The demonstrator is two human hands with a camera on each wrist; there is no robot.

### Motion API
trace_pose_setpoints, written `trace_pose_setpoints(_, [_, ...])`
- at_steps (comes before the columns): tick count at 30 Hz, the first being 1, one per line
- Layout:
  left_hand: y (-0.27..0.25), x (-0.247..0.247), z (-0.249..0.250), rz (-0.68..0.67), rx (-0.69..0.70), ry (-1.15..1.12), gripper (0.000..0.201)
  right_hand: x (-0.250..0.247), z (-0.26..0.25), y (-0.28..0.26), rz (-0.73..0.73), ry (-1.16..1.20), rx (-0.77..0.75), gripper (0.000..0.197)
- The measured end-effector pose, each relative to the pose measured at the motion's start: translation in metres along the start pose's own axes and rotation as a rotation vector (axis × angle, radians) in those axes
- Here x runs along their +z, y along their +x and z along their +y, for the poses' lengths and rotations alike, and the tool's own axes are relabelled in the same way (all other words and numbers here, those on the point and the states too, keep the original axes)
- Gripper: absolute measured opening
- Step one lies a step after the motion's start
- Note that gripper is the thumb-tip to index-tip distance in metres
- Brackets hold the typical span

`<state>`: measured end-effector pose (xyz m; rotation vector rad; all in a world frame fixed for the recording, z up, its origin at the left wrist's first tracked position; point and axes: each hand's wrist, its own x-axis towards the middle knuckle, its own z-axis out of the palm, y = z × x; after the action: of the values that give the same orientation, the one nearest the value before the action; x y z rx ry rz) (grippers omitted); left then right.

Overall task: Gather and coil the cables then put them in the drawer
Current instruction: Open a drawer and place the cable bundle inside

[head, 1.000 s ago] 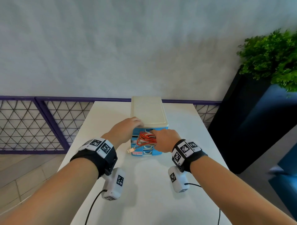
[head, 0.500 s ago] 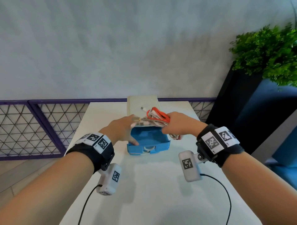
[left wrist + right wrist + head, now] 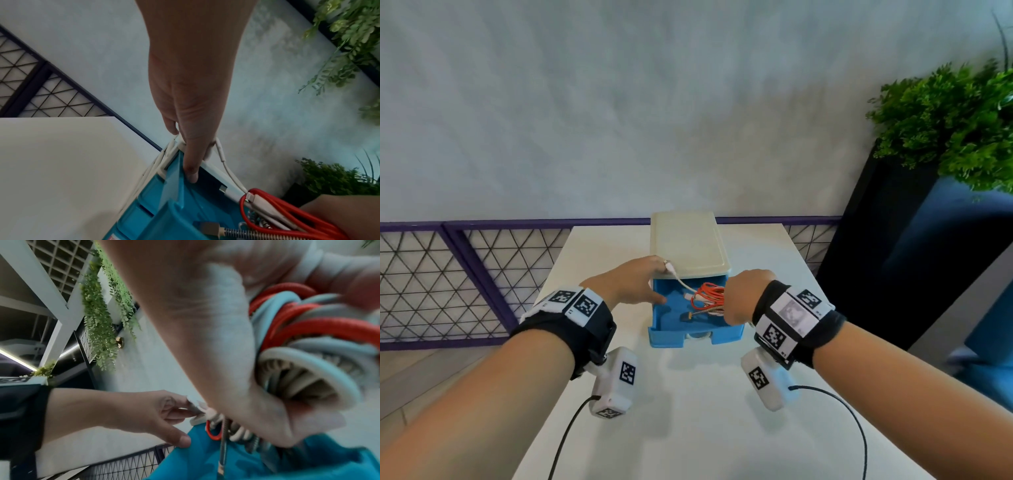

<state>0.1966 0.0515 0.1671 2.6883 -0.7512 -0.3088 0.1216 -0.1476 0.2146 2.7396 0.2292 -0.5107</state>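
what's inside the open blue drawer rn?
The cable bundle (orange, white, metal-braided) sits in the blue drawer, right hand gripping it; a white lead trails over the unit's top. The right hand hides the drawer's right side.

white table (image 3: 688,411), green plant (image 3: 955,123), purple railing (image 3: 448,274)

the right hand (image 3: 743,297) covers the right side of the cables (image 3: 708,298), so their full coil is hidden in the head view. its fingers are out of sight there; the right wrist view is blurred, the grip smeared and cut by the frame edge. the drawer (image 3: 667,317) floor beneath that hand is hidden. the left hand (image 3: 631,282) hides the cabinet (image 3: 688,243) corner under its fingertips. the white cable (image 3: 225,164) passes behind the left fingers (image 3: 190,164), its end unseen.
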Motion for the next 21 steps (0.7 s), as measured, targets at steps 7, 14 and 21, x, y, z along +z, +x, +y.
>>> trace_pose_setpoints(7, [0.002, 0.005, -0.008, 0.069, -0.029, -0.065, 0.044, -0.011, 0.004, 0.007, -0.097, -0.016, -0.017, 0.012])
trace_pose_setpoints(14, [0.000, 0.004, -0.014, 0.088, -0.012, -0.219, 0.051, -0.013, 0.000, 0.011, -0.095, -0.007, -0.034, 0.014])
trace_pose_setpoints(21, [0.001, 0.007, -0.010, 0.083, -0.010, -0.061, 0.050, -0.015, -0.020, 0.013, -0.062, 0.034, 0.012, 0.017])
